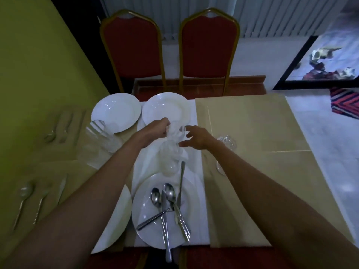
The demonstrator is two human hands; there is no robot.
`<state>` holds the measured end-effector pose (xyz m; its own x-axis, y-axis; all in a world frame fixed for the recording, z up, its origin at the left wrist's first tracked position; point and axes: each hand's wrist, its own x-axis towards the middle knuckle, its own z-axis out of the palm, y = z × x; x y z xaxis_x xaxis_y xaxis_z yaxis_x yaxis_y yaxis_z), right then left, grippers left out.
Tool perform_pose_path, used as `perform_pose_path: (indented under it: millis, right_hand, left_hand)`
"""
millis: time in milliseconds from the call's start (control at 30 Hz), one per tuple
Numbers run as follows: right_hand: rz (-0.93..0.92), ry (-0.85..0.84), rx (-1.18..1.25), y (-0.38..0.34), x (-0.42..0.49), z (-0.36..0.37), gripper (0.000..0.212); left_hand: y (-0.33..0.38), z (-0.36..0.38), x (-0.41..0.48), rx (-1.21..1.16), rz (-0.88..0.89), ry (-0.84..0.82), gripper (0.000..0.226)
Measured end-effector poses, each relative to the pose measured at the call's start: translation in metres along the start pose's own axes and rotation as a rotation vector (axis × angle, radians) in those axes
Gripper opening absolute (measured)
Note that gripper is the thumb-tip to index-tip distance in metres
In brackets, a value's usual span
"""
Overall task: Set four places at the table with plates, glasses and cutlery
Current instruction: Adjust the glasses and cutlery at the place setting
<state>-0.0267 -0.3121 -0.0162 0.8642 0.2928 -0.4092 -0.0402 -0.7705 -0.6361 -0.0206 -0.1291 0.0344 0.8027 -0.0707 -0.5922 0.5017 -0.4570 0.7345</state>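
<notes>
Glass (pixel 172 144) is gripped by left hand (pixel 155 131), right hand (pixel 196 137) held open; if slipped, the plate (pixel 144 208) below could be struck.

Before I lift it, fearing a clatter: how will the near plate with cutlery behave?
The near plate looks glazed, so probably slippery. The cutlery lies loose and crossed on it, likely to slide if tilted. One handle overhanging the rim may tip off.
</notes>
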Motion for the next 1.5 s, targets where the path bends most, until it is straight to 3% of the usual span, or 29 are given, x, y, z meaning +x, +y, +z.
perform_pose_path:
  millis: [200,300,500,867,967,1200,1500]
  right_hand:
    - [-0.057,0.095,0.047,0.012,-0.004,-0.033,0.066]
    - [-0.06,0.146,0.006,0.029,-0.02,-0.068,0.064]
    - [0.054,0.156,-0.05,0.079,-0.059,-0.115,0.058]
    - [0.129,0.156,0.019,0.138,-0.061,-0.096,0.052]
    - [0.149,0.169,0.065,0.144,-0.058,-0.09,0.057]
    - [0.304,0.136,0.066,0.167,-0.029,-0.054,0.069]
    - [0.278,0.205,0.003,0.182,-0.006,-0.033,0.039]
  left_hand:
    - [0.052,0.015,0.009,0.066,0.025,0.008,0.031]
    - [0.077,0.048,0.009,0.081,0.088,0.026,0.023]
    - [0.099,0.116,0.015,0.009,0.139,-0.11,0.018]
    - [0.076,0.171,0.03,0.009,0.107,-0.144,0.023]
    - [0.07,0.173,0.031,-0.057,0.097,-0.14,0.008]
    - [0.043,0.184,0.045,-0.22,-0.022,0.049,0.004]
    - [-0.007,0.206,0.064,-0.159,-0.21,0.073,0.02]
